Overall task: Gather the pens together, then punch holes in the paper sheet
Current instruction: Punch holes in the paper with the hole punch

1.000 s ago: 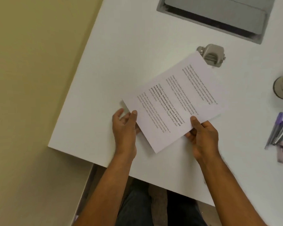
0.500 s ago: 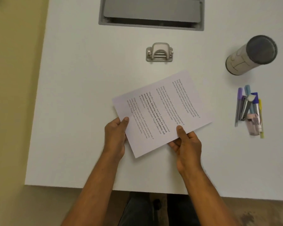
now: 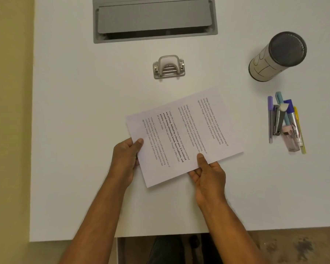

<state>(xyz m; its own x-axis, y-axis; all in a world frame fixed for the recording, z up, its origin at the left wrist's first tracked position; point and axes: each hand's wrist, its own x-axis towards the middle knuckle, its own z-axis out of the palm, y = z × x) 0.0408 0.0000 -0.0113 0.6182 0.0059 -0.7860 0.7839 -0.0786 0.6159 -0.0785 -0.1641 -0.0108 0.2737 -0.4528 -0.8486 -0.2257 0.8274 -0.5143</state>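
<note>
A: Head view, item one?

B: I log the sheet (image 3: 183, 136), centre of frame, printed side up, skewed so its long axis runs from lower left to upper right. Left hand (image 3: 125, 159) pinches the left short edge, thumb on top. Right hand (image 3: 208, 176) pinches the lower long edge, thumb on top, fingers underneath. Neither hand is free.

A: Item two?

B: Punch (image 3: 169, 67), upper centre, just beyond the sheet's upper edge and apart from it. I cannot make out which way its slot faces.

A: Which relation governs the coming move?

B: I judge it is edge to punch. The punch lies straight up-frame from both hands, roughly midway between them; the upper long edge is the nearest to it, but lies aslant to its base. I expect a turn to square it, then a push up-frame.

A: Remaining stock?

B: Pens (image 3: 286, 121), bunched at right on the desk (image 3: 65, 111), gathering seemingly done. Cylinder (image 3: 276, 56), upper right.
</note>
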